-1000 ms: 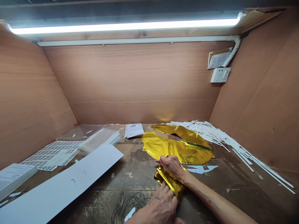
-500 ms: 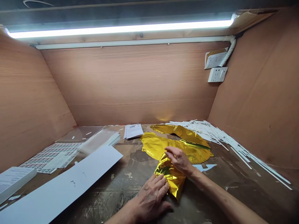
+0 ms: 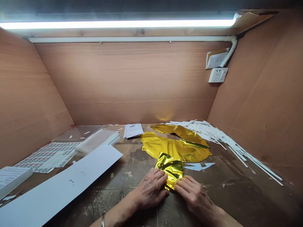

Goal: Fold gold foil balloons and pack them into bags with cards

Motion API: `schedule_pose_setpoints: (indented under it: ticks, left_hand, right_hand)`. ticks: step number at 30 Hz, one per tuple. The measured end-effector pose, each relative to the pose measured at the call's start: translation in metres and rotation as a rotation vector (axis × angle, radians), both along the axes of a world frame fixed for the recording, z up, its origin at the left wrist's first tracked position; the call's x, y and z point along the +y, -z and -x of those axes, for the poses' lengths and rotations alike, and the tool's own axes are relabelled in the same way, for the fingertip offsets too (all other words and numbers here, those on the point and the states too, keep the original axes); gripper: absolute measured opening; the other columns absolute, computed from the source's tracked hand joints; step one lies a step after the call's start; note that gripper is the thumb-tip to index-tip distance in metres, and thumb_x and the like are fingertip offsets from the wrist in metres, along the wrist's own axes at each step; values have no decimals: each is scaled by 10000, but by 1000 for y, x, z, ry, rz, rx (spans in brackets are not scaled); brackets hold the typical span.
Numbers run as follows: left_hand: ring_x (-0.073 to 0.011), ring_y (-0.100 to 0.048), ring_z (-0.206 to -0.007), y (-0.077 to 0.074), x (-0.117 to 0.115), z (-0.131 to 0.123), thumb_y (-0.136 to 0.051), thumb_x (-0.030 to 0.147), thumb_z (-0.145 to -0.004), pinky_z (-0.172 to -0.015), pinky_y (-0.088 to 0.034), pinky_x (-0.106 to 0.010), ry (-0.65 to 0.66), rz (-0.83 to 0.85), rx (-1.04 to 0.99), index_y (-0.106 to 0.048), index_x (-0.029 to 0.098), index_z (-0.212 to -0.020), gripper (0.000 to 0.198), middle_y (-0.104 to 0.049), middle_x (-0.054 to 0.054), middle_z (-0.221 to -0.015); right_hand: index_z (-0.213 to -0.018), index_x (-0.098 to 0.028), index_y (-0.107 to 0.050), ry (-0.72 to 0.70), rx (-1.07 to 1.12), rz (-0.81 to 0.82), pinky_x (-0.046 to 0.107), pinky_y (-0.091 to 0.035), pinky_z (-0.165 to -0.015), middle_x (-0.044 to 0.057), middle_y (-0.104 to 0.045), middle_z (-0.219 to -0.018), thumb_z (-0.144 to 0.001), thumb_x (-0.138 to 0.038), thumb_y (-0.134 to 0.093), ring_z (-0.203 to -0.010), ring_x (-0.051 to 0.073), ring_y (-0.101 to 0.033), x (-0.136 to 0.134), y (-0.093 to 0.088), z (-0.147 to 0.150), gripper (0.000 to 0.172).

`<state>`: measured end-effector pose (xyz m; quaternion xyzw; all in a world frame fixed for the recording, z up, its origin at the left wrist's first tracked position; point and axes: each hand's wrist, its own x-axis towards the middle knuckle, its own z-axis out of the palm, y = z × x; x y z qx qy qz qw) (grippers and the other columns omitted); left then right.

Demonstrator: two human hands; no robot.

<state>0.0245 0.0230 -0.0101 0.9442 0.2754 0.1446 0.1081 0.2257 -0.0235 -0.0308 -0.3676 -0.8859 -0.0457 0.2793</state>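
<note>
A folded gold foil balloon [image 3: 170,167], flat and shiny, lies on the table in front of me. My left hand [image 3: 152,186] grips its near left edge, fingers curled over the foil and thumb tucked below. On the near right corner, my right hand [image 3: 194,193] has its fingers pressed together, closed on the foil. The fingertips of both hands are partly hidden. Just beyond the folded piece, more flat gold foil balloons [image 3: 165,146] lie spread out, with curved outlines and small tabs.
White sticks [image 3: 213,134] are heaped at the back right. Leftward lie a long white card [image 3: 63,186], clear plastic sleeves [image 3: 96,142], sticker sheets [image 3: 50,154] and a white box [image 3: 14,179]. Printed leaflets [image 3: 133,130] sit at the back; white-blue scraps [image 3: 200,166] lie right. Wooden panels enclose the table.
My right hand has come down from the foil's far end to its near right corner. The folded foil is now shorter and more compact. My left hand stays on its left edge.
</note>
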Motion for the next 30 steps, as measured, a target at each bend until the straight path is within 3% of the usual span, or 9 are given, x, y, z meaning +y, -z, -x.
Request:
schedule_pose_setpoints:
  ticks: [4,7,12,15,18,21,24,26,30]
  left_hand:
    - [-206,-463,-947,5,9,4,-500,212,-756,-849,-330,-345,-21,1,-62,-431,195,-1140,390,-553,-60,-1066]
    - [-168,-497,-869,10,15,-1,-436,168,-798,-810,-352,-288,-85,49,-177,-505,195,-1083,295,-609,-36,-960]
    - [-123,-547,-733,8,29,-20,-447,121,-762,-643,-373,-192,-523,233,-197,-629,187,-855,214,-627,-2,-755]
    - [-135,-559,-660,3,40,-28,-460,47,-672,-562,-358,-197,-640,255,-126,-632,148,-734,209,-611,-13,-650]
    - [-164,-563,-665,-4,43,-30,-457,29,-640,-559,-367,-221,-694,230,-65,-612,129,-701,195,-602,-42,-643]
    - [-209,-551,-822,-9,30,-31,-450,121,-720,-682,-403,-287,-639,127,-45,-590,131,-858,197,-604,-91,-864]
    - [-279,-443,-1057,-4,11,-33,-424,200,-782,-863,-344,-412,-338,-185,61,-500,118,-1068,307,-515,-145,-1117]
    - [-318,-391,-1116,5,5,-35,-380,158,-798,-904,-286,-491,-174,-388,176,-446,76,-1131,349,-497,-187,-1134]
    - [-338,-464,-1032,19,8,-39,-341,72,-775,-875,-278,-537,-209,-520,313,-459,-12,-1068,327,-542,-250,-993]
  right_hand:
    - [-867,-195,-614,181,339,322,265,-440,-705,34,-660,-828,-857,-219,-396,-763,154,-580,1,-1,-7,220]
    - [-802,-201,-628,363,483,533,239,-435,-656,14,-665,-759,-826,-289,-432,-725,160,-592,8,-6,-8,216]
    - [-706,-207,-639,626,445,603,245,-388,-617,7,-657,-690,-755,-261,-474,-688,169,-585,32,-17,-2,180]
    - [-651,-188,-644,677,430,634,253,-381,-608,30,-657,-688,-670,-173,-519,-713,190,-593,48,-18,-1,128]
    - [-606,-167,-634,669,440,741,231,-377,-486,21,-621,-562,-616,-123,-530,-524,163,-591,63,-17,-3,113]
    - [-579,-146,-614,661,474,883,204,-327,-336,-20,-520,-397,-588,-99,-535,-286,116,-480,75,-16,-5,93]
    - [-530,-140,-584,646,534,979,183,-317,-271,-49,-446,-325,-559,-83,-566,-237,86,-411,84,-16,-6,67]
    - [-495,-143,-566,621,576,1009,177,-336,-262,-56,-418,-303,-555,-102,-595,-247,71,-388,87,-18,-7,79]
    - [-460,-142,-555,555,659,1004,203,-391,-278,-48,-412,-305,-566,-165,-630,-274,71,-386,86,-24,-8,132]
